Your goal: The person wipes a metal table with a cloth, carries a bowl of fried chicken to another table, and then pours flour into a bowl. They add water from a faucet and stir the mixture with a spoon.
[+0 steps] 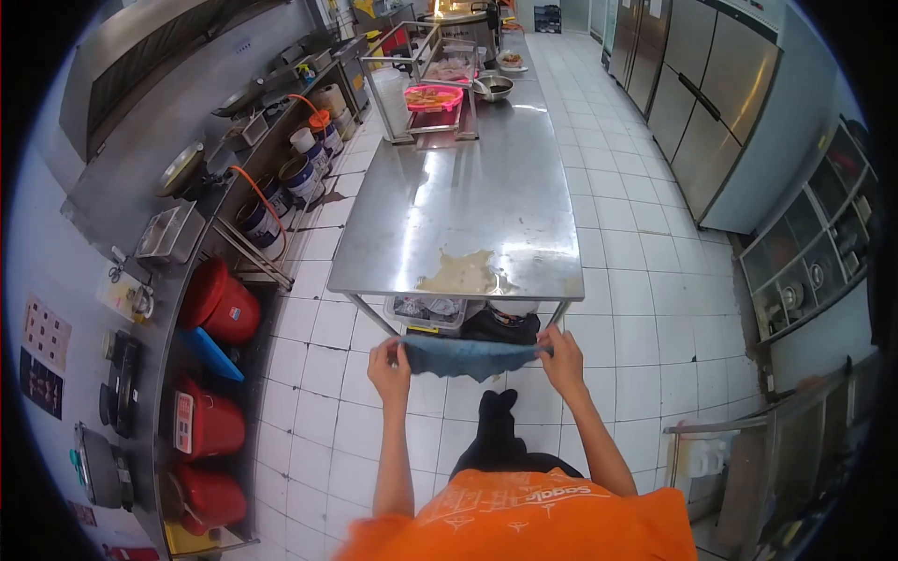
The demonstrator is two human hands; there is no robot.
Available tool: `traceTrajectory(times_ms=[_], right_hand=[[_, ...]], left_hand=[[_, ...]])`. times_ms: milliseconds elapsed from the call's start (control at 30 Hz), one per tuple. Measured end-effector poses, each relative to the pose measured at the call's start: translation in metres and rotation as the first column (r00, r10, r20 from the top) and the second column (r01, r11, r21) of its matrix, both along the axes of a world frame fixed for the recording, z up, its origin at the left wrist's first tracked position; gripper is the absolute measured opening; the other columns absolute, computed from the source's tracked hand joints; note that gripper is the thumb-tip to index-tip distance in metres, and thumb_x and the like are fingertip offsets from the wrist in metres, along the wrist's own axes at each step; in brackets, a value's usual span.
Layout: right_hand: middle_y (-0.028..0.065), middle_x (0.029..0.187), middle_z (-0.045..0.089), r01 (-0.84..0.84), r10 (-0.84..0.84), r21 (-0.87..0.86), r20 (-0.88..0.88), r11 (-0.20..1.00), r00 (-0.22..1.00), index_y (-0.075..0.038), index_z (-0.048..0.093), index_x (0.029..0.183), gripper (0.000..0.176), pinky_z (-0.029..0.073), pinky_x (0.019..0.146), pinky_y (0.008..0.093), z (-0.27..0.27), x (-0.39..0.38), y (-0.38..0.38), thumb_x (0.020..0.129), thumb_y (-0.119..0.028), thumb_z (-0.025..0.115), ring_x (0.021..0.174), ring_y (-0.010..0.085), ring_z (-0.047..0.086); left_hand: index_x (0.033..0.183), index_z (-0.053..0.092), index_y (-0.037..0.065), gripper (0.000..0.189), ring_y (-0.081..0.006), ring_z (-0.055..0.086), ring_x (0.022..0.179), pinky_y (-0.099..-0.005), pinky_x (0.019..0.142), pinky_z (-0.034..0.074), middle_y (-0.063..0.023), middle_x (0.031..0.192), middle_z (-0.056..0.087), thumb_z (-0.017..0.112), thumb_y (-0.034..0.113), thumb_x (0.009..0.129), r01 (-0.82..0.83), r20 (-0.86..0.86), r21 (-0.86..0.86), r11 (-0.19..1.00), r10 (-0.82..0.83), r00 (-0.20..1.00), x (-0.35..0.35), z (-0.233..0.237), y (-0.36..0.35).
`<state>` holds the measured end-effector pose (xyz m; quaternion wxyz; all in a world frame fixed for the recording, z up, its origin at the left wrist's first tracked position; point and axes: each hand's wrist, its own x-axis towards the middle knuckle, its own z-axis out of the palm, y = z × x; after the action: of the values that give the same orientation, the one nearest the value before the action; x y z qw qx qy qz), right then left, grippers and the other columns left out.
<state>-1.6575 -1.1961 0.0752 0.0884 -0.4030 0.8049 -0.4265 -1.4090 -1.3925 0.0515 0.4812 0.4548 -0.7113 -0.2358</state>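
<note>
A blue-grey cloth [472, 359] is stretched between my two hands, just in front of the near end of a steel table [486, 187]. My left hand [388, 366] pinches its left corner, and my right hand [561, 362] grips the right corner. The cloth's lower edge hangs loose and uneven. On the tabletop near the front edge lies a brownish wet spill [458, 271], beyond the cloth and apart from it.
A metal rack [412, 61] with a pink basket [433, 97] stands farther back on the table, beside a metal bowl [496, 88]. Under the table sits a clear plastic bin [426, 313]. Red buckets [220, 299] line the left counter; steel refrigerators [697, 103] stand right.
</note>
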Motion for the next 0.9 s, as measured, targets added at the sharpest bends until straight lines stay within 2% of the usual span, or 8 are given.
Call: traceTrajectory(times_ms=[133, 200, 267, 433, 633, 733, 800, 900], right_hand=[[0.0120, 0.095, 0.064, -0.004, 0.005, 0.033, -0.024, 0.999, 1.000, -0.008, 0.054, 0.100, 0.035, 0.049, 0.079, 0.0410, -0.002, -0.054, -0.094, 0.070, 0.005, 0.068, 0.093, 0.0342, 0.061], [0.0146, 0.102, 0.063, 0.027, -0.026, 0.097, -0.005, 0.995, 1.000, -0.007, 0.053, 0.103, 0.037, 0.049, 0.082, 0.0422, -0.006, -0.077, -0.133, 0.071, 0.006, 0.067, 0.098, 0.0368, 0.060], [0.0181, 0.111, 0.059, -0.044, 0.042, -0.015, -0.093, 0.999, 0.995, -0.007, 0.049, 0.114, 0.041, 0.048, 0.083, 0.0452, -0.014, -0.091, -0.160, 0.077, 0.002, 0.064, 0.101, 0.0395, 0.057], [0.0195, 0.127, 0.050, -0.046, 0.049, 0.036, -0.075, 0.998, 0.996, -0.006, 0.044, 0.128, 0.051, 0.042, 0.097, 0.0456, -0.028, -0.090, -0.146, 0.082, -0.002, 0.062, 0.120, 0.0402, 0.046], [0.0212, 0.144, 0.034, -0.020, 0.020, 0.000, -0.021, 1.000, 1.000, -0.003, 0.040, 0.134, 0.055, 0.035, 0.106, 0.0450, -0.044, -0.058, -0.148, 0.084, -0.007, 0.063, 0.133, 0.0413, 0.034], [0.0261, 0.150, 0.021, -0.071, 0.070, -0.010, -0.085, 0.997, 0.994, -0.006, 0.037, 0.138, 0.060, 0.025, 0.111, 0.0509, -0.062, -0.042, -0.183, 0.086, -0.017, 0.065, 0.138, 0.0470, 0.021], [0.0304, 0.153, 0.009, 0.026, 0.006, 0.132, -0.241, 0.991, 0.970, -0.011, 0.032, 0.143, 0.066, 0.016, 0.113, 0.0555, -0.078, -0.043, -0.199, 0.088, -0.030, 0.063, 0.140, 0.0498, 0.012], [0.0326, 0.152, 0.008, 0.007, 0.068, 0.223, -0.329, 0.975, 0.942, -0.015, 0.026, 0.146, 0.069, 0.012, 0.114, 0.0555, -0.083, -0.046, -0.197, 0.090, -0.039, 0.058, 0.141, 0.0487, 0.010]], left_hand=[[0.099, 0.067, 0.003, 0.015, -0.0244, 0.064, 0.080, -0.0332, 0.070, 0.053, -0.0122, 0.093, 0.064, 0.063, 0.004, 0.084, -0.042, -0.098, 0.014, 0.999, 0.043, 0.994, -0.064, -0.004, -0.086], [0.116, 0.061, 0.004, 0.029, -0.0315, 0.061, 0.104, -0.0404, 0.091, 0.048, -0.0163, 0.110, 0.063, 0.059, 0.012, 0.088, -0.054, 0.017, -0.014, 0.998, 0.055, 0.998, -0.100, -0.010, -0.121], [0.147, 0.024, 0.004, 0.075, -0.0444, 0.016, 0.142, -0.0558, 0.113, 0.013, -0.0313, 0.147, 0.028, 0.055, 0.040, 0.090, -0.097, 0.409, 0.141, 0.985, 0.031, 0.912, -0.137, -0.037, -0.137], [0.150, 0.009, -0.001, 0.104, -0.0527, -0.007, 0.140, -0.0646, 0.109, -0.003, -0.0409, 0.148, 0.001, 0.051, 0.066, 0.083, 0.057, 0.643, 0.011, 0.998, -0.051, 0.764, -0.192, -0.058, -0.091], [0.151, 0.005, 0.000, 0.107, -0.0580, -0.011, 0.136, -0.0690, 0.105, -0.006, -0.0386, 0.149, -0.005, 0.049, 0.070, 0.082, -0.267, 0.685, 0.046, 0.963, 0.164, 0.710, -0.207, -0.054, -0.104], [0.151, 0.005, 0.001, 0.108, -0.0573, -0.011, 0.137, -0.0685, 0.105, -0.006, -0.0381, 0.150, -0.005, 0.048, 0.070, 0.081, -0.271, 0.687, 0.073, 0.960, 0.148, 0.711, -0.202, -0.065, -0.116], [0.151, 0.005, 0.001, 0.107, -0.0568, -0.011, 0.137, -0.0680, 0.105, -0.006, -0.0375, 0.150, -0.006, 0.048, 0.070, 0.082, -0.274, 0.705, 0.085, 0.958, 0.136, 0.696, -0.204, -0.065, -0.117], [0.151, 0.005, 0.000, 0.107, -0.0563, -0.011, 0.138, -0.0677, 0.106, -0.006, -0.0369, 0.150, -0.006, 0.049, 0.069, 0.082, -0.237, 0.744, 0.084, 0.968, 0.097, 0.661, -0.205, -0.059, -0.122]])
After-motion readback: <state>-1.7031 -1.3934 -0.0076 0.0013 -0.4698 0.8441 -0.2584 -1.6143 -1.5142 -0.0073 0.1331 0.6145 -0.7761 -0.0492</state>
